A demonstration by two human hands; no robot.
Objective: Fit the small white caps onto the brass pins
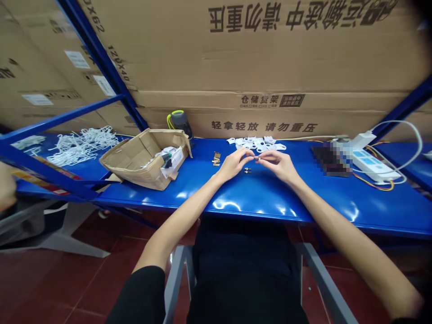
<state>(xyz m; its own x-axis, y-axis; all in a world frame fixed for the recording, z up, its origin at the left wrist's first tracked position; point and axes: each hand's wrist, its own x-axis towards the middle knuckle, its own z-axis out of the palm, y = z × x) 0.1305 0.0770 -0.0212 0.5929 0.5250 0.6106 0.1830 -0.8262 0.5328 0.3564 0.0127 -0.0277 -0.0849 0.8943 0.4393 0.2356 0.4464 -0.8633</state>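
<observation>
My left hand (235, 163) and my right hand (277, 164) meet fingertip to fingertip above the blue table. Both are pinched round a small thing (256, 158) whose kind is too tiny to tell. Just below it on the table lie a few small brass-coloured metal pieces (248, 170). Behind my hands is a loose pile of white plastic parts with round holes (259, 144). Left of my left hand sit several small brown pieces (216, 159).
An open cardboard box (135, 157) with bags in it stands at the left, a dark bottle (180, 121) behind it. White wire-like pieces (84, 144) are heaped further left. At the right are a power strip (374, 166) with cables and a blurred-out dark object (330, 160).
</observation>
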